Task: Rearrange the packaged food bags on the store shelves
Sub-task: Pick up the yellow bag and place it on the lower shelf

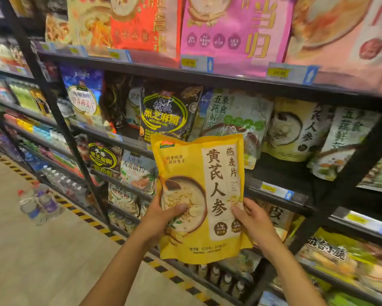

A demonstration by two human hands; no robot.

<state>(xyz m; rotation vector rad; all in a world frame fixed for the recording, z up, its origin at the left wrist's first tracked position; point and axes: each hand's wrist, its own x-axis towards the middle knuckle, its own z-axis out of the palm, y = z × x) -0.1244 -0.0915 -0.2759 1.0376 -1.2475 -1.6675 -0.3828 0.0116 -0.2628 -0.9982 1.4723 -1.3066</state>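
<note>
Nearest, rising from 6 o'clock, two bare forearms. Left hand (163, 214) curled round the lower left edge of the yellow oat-flake bag (199, 184), thumb pressed flat on the printed bowl, fingers hidden behind. Right hand (252, 217) gripping the lower right edge likewise, thumb on the front, fingers behind the pack. Bag held upright with a slight tilt at centre, off the shelves, in front of the black metal shelving (230, 82), its top corner overlapping the foot of the black sesame paste bag (165, 113). Towards 1 o'clock on that same shelf, a green-and-white vegetable bag (234, 115), then at 2 o'clock a matching yellow bag (296, 129) standing upright. At 12 o'clock, one shelf up, a pink bag (234, 27) beside a red bag (146, 23). Blue-and-yellow price tags (276, 191) along the shelf fronts. At 9 o'clock, a wrapped pack of water bottles (39, 204) on the pale floor (31, 250), near yellow-and-black hazard tape (92, 221) running along the shelving foot.
</note>
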